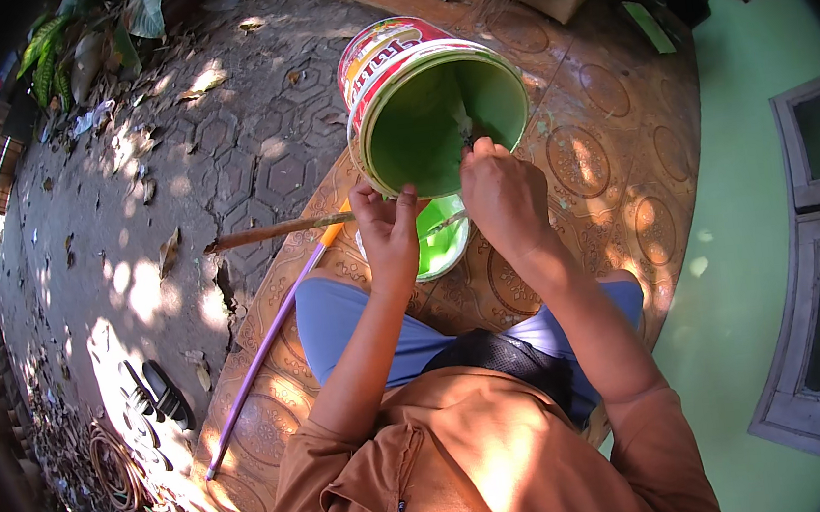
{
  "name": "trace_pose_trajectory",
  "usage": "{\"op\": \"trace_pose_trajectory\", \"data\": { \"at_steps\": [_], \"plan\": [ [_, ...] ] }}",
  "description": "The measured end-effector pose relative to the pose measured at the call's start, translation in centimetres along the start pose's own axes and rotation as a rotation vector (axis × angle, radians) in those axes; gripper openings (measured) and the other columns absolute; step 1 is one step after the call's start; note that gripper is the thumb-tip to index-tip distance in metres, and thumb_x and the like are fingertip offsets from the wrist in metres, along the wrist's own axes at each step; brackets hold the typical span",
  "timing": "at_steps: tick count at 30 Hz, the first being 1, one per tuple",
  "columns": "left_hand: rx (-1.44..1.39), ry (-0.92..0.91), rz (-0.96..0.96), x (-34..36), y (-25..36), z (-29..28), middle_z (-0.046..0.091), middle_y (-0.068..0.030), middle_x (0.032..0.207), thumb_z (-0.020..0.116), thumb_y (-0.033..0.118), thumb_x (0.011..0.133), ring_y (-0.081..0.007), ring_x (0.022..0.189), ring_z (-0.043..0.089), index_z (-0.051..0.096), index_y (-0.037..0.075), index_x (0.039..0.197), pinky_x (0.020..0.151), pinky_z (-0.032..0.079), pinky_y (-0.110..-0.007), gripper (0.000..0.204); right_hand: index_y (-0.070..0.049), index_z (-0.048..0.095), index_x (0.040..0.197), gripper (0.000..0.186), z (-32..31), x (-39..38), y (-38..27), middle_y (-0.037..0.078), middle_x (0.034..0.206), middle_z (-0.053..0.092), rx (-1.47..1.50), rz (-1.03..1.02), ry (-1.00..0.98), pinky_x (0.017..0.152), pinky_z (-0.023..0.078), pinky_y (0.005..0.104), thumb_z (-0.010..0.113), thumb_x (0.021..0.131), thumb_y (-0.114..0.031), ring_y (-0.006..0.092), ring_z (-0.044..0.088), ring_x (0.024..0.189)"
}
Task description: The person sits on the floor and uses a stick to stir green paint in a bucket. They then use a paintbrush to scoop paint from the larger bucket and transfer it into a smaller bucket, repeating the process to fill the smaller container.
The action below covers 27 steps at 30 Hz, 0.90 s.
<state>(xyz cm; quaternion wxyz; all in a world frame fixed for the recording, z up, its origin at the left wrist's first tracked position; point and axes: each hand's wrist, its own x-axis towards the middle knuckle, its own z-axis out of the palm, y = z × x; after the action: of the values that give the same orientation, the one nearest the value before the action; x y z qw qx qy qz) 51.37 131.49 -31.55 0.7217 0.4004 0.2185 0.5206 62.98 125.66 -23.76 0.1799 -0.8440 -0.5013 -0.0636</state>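
A large red and white paint bucket (383, 45) is tilted so its mouth faces me, its inside coated in green. My left hand (390, 235) is closed on the bucket's lower rim, thumb on the near side. My right hand (504, 191) grips a slim tool with a pale, brush-like tip (462, 119), which reaches into the bucket against the inner wall; its exact kind is hard to make out. Below the tilted bucket is a smaller white tub (452, 264) of bright green paint. A wooden stick (279, 231) lies across the tub, partly hidden behind my left hand.
A purple pole (266, 349) with an orange end lies left of my crossed legs on the brown patterned tiles (612, 202). Dark sandals (166, 393) and coiled hose (115, 469) lie on the paving. A green wall (732, 324) with a window rises at the right.
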Motion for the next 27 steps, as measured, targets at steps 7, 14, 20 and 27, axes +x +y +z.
{"op": "trace_pose_trajectory", "data": {
  "at_steps": [7,14,20,27],
  "plan": [
    [0.052,-0.047,-0.002,-0.1,-0.1,-0.5,0.057,-0.0096,0.119,0.057,0.0,0.098,-0.0177,0.109,0.06,0.037,0.008,0.116,0.089,0.056,-0.037,0.029,-0.001,0.066,0.08,0.023,0.3,0.1,-1.1,0.02,0.072,0.068,0.056,0.042,-0.189,0.063,0.057,0.0452,0.054,0.091,-0.018,0.0358,0.069,0.065],
    [-0.032,-0.103,0.032,0.4,0.4,-1.4,0.056,-0.0106,0.123,0.056,-0.002,0.097,-0.0185,0.114,0.058,0.037,0.009,0.117,0.088,0.055,-0.035,0.03,-0.003,0.063,0.108,0.027,0.6,0.0,-2.6,0.024,0.084,0.068,0.327,0.105,-0.263,0.069,0.054,0.0531,0.054,0.094,-0.024,0.0439,0.066,0.075],
    [-0.061,-0.109,0.116,1.0,1.5,-1.1,0.058,-0.0092,0.119,0.059,-0.002,0.097,-0.0143,0.108,0.059,0.038,0.007,0.117,0.089,0.054,-0.032,0.03,-0.004,0.061,0.11,0.026,0.6,0.0,-4.1,0.025,0.084,0.066,0.51,0.146,-0.171,0.069,0.052,0.0531,0.053,0.094,-0.024,0.0451,0.065,0.076],
    [0.027,-0.21,0.178,2.5,2.8,-2.2,0.056,-0.0116,0.128,0.054,-0.005,0.098,-0.0161,0.118,0.054,0.038,0.007,0.125,0.098,0.045,-0.029,0.034,-0.003,0.059,0.099,0.016,2.4,0.3,-5.1,0.021,0.079,0.065,0.826,0.041,0.107,0.063,0.052,0.0511,0.059,0.092,-0.017,0.0436,0.063,0.071]
  ]
}}
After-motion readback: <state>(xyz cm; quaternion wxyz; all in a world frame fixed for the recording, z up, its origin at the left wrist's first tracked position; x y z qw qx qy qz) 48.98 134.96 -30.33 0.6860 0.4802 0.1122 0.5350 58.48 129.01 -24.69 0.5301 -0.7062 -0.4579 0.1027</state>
